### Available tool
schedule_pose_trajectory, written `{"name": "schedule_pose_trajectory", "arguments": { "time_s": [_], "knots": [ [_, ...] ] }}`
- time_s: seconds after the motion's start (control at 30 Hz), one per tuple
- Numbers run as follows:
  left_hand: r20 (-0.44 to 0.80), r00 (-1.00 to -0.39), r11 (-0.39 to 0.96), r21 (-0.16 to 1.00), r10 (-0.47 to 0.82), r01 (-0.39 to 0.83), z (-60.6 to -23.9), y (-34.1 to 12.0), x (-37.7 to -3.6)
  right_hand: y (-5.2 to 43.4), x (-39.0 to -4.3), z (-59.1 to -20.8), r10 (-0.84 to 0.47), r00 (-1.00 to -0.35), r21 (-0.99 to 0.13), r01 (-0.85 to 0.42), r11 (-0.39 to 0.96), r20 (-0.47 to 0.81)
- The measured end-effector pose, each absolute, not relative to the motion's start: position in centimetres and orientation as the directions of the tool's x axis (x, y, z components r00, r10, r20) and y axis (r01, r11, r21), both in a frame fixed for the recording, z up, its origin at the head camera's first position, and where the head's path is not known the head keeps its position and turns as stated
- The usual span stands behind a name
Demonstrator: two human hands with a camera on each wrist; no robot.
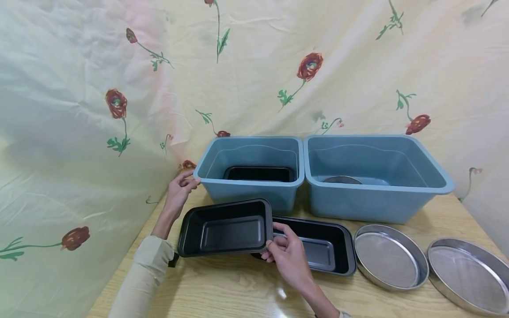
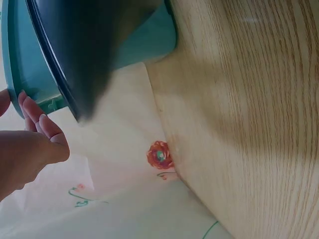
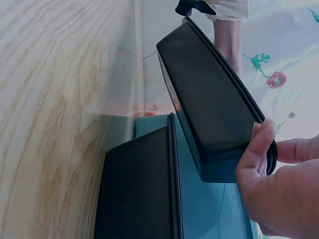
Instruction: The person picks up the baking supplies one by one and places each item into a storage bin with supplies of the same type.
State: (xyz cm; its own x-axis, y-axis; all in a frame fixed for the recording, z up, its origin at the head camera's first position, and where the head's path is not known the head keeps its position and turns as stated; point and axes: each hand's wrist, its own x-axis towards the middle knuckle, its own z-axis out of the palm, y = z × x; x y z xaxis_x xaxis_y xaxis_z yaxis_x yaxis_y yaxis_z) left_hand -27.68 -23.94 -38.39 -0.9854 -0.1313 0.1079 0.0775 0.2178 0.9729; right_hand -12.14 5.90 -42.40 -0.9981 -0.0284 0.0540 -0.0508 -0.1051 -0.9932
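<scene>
My right hand [image 1: 289,256] pinches the right end of a black loaf pan [image 1: 232,232], lifted and tilted above the table; the right wrist view shows the thumb and fingers on the pan's rim [image 3: 207,94]. My left hand [image 1: 180,194] holds the rim at the left corner of the left blue bin [image 1: 250,192]; in the left wrist view its fingers [image 2: 45,124] lie at that rim. Inside this bin rests another black pan [image 1: 258,173]. A further black loaf pan [image 1: 338,249] sits on the table, partly hidden behind my right hand and the lifted pan.
Beside the left bin stands a second blue bin [image 1: 377,203] with a round metal item [image 1: 342,179] inside. Two round metal sieves [image 1: 391,256] lie at the right of the wooden table [image 1: 222,291]. A flowered cloth [image 1: 246,88] hangs behind and along the left.
</scene>
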Motion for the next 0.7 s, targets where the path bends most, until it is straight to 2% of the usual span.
{"name": "schedule_pose_trajectory", "arguments": {
  "time_s": [0.7],
  "knots": [
    [0.088, -0.989, 0.200, 0.978, -0.119, 0.063, -38.1, -23.8, -27.4, 7.8, -11.5, -42.4, -0.035, -0.999, -0.985, -0.027, -0.170, 0.033]
  ]
}}
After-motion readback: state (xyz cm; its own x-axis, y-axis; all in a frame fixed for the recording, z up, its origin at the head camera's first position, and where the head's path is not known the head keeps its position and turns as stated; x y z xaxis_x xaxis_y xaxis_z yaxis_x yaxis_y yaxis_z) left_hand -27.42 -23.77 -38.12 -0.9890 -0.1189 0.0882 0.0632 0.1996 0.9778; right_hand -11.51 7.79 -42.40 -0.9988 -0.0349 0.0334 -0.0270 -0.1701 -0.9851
